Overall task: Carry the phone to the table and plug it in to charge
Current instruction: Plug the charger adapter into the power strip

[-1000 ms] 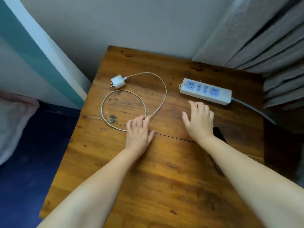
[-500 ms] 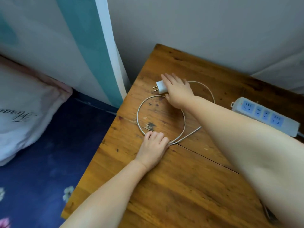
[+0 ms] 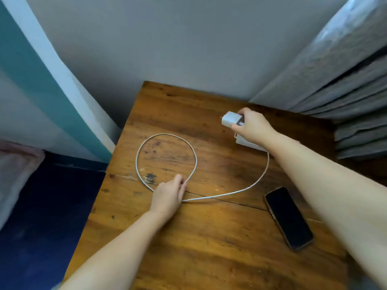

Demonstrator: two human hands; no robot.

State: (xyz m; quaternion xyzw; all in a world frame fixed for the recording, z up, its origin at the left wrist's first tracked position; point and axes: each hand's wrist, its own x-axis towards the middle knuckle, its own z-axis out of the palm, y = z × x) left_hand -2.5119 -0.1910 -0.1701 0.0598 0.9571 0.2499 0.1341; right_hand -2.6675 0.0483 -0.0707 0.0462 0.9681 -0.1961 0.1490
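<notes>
Phone (image 3: 289, 217) lies face-up on the wooden table (image 3: 209, 258), carry done. Right hand (image 3: 254, 127) grips the white charger adapter (image 3: 230, 119) above the power strip (image 3: 249, 144), far side of the phone; not yet plugged. Left hand (image 3: 168, 196) pinches the cable (image 3: 194, 162), left of the phone. Phone end unconnected.

The phone (image 3: 289, 218) lies flat and screen-up on the wooden bench (image 3: 209, 248), its dark glass blank, long axis angled toward the near right corner. The white charger plug (image 3: 229, 119) is raised off the wood, prongs pointing left. Its white cable (image 3: 247, 190) curves past the phone's top end into a round loop on the bench, unconnected to the phone.
</notes>
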